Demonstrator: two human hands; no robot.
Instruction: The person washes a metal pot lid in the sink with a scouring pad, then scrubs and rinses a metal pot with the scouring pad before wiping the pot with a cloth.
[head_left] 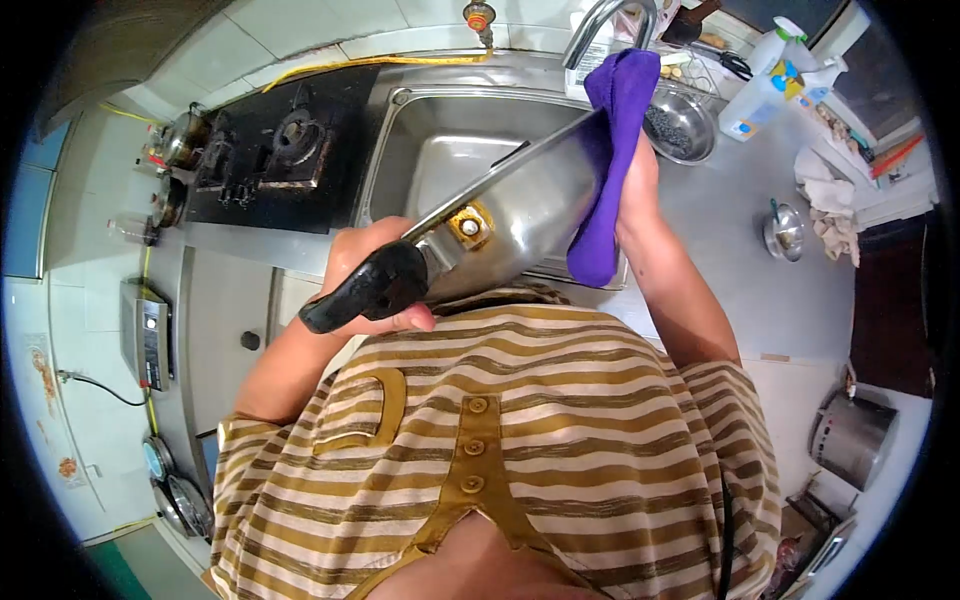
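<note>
A shiny steel pan [535,215] is held on its side above the front of the sink, its rim slanting up to the right. Brownish stains surround the bracket where its black handle [375,285] joins. My left hand [358,262] is closed around the pan beside that handle, thumb below and fingers behind. On the opposite side, a purple cloth [612,165] drapes over the pan's edge. My right hand [638,190] grips the cloth against the pan, with most of its fingers hidden behind the fabric.
Behind the pan lies a steel sink [400,150] with a curved faucet [600,25]. A black gas stove [270,150] stands left. To the right are a steel bowl [690,130], white jugs [765,85], a small bowl [783,235] and a crumpled cloth [828,200].
</note>
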